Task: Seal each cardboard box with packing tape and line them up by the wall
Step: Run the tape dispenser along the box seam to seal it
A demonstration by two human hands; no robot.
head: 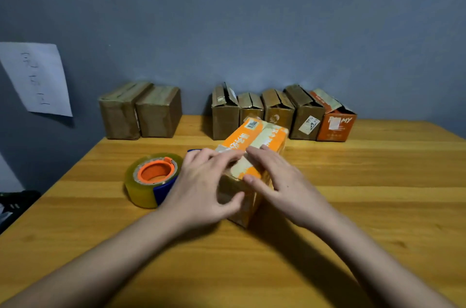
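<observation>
An orange and white cardboard box lies on the wooden table, its long side pointing away from me. My left hand lies flat on its near left top, thumb against the near end face. My right hand presses flat on the near right top, fingers along the centre seam. A roll of clear packing tape in a blue dispenser with an orange core rests on the table just left of my left hand. Two taped brown boxes stand by the wall at the left.
Several boxes with loose flaps stand in a row by the wall behind the orange box, the rightmost one orange. A sheet of paper hangs on the grey wall at left. Dark objects lie beyond the table's left edge.
</observation>
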